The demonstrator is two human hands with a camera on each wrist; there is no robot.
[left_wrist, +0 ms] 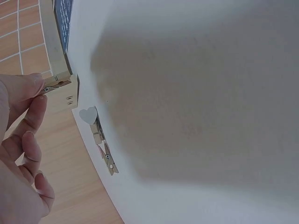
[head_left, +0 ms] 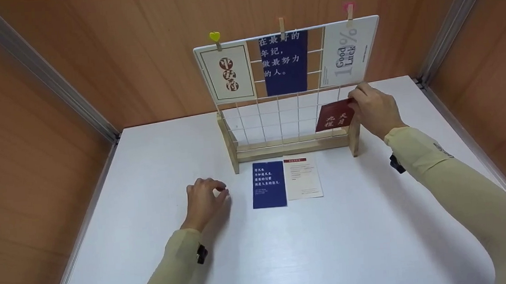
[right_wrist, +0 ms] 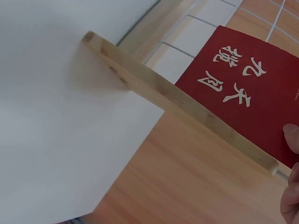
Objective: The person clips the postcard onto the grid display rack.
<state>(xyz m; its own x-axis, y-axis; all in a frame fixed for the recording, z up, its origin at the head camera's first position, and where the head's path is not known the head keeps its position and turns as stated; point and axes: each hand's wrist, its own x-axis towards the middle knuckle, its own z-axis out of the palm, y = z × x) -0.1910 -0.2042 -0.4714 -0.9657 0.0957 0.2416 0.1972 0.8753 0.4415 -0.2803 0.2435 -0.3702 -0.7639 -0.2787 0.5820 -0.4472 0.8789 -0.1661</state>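
Note:
In the head view my right hand point(head_left: 374, 109) holds a dark red card point(head_left: 334, 115) with white characters against the lower right of a white wire grid point(head_left: 279, 114). The thumb rests on the card's face in the right wrist view, where the red card point(right_wrist: 233, 88) lies beside a wooden upright point(right_wrist: 187, 102) of the stand. My left hand point(head_left: 204, 201) hovers over the table, left of the stand. A small wooden clothespin point(left_wrist: 56, 83) is pinched between its thumb and index finger. Beyond it lie a heart-topped clothespin point(left_wrist: 96, 128) and another clothespin point(left_wrist: 109, 161).
Three clipped cards hang along the grid's top: a cream card point(head_left: 228, 74), a blue card point(head_left: 284, 66) and a white "Good Luck" card point(head_left: 346, 55). Another blue card point(head_left: 269, 193) and a printed cream card point(head_left: 303, 180) lie on the white table point(head_left: 284, 248) before the stand.

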